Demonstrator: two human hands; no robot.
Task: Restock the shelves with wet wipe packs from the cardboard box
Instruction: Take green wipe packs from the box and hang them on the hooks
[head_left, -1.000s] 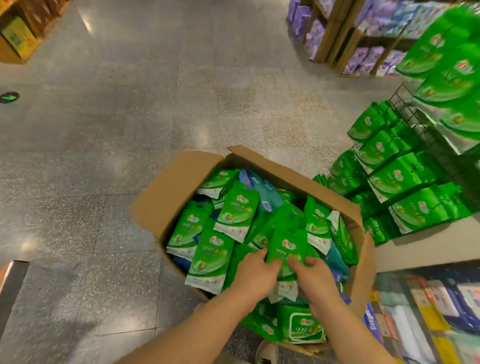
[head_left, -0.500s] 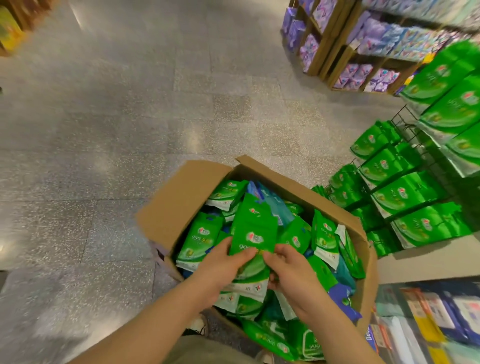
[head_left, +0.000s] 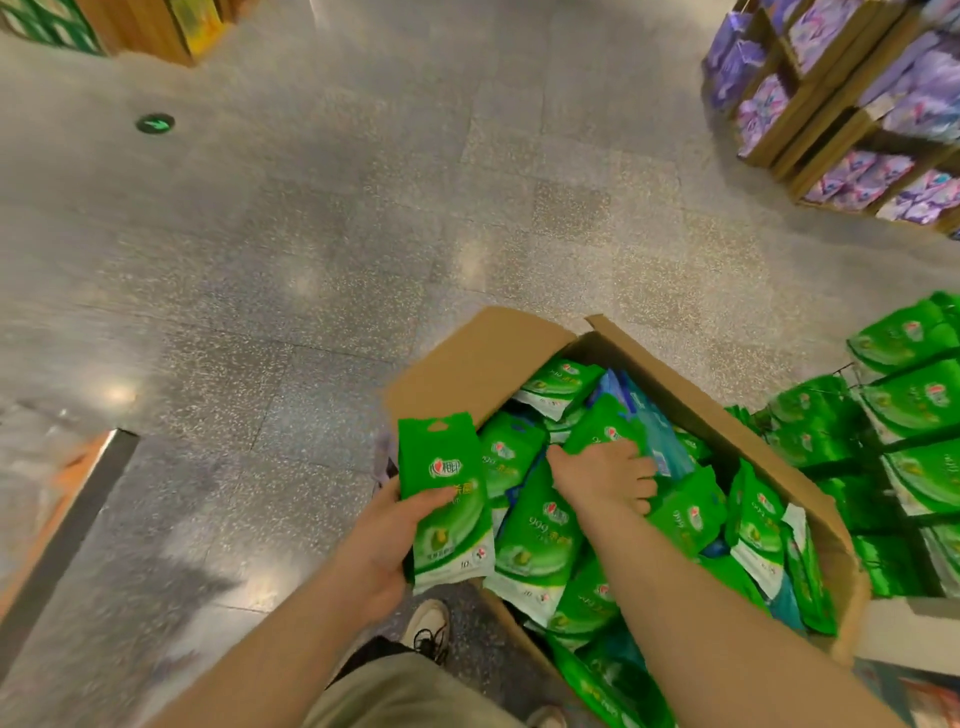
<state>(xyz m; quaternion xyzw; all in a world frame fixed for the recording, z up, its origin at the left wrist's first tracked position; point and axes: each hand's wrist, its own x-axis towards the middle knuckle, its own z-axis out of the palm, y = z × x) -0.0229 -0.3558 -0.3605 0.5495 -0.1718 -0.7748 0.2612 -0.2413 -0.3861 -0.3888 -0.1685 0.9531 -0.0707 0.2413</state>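
Note:
An open cardboard box (head_left: 483, 358) on the floor is full of green wet wipe packs (head_left: 540, 540), with a few blue ones among them. My left hand (head_left: 384, 545) grips one green pack (head_left: 444, 493) upright, lifted over the box's left edge. My right hand (head_left: 608, 480) reaches into the box, its fingers curled down onto another green pack (head_left: 602, 423) near the middle. The wire shelf (head_left: 914, 441) at the right holds rows of the same green packs.
Speckled grey floor spreads to the left and far side of the box. Wooden shelves (head_left: 810, 104) with purple packs stand at the far right. My shoe (head_left: 428, 626) is by the box's near corner. A low ledge (head_left: 914, 634) sits at the right below the green rack.
My hands have parted: the left lifted one green pack out to the left of the box, while the right moved deeper into the box onto another pack. The camera swung right.

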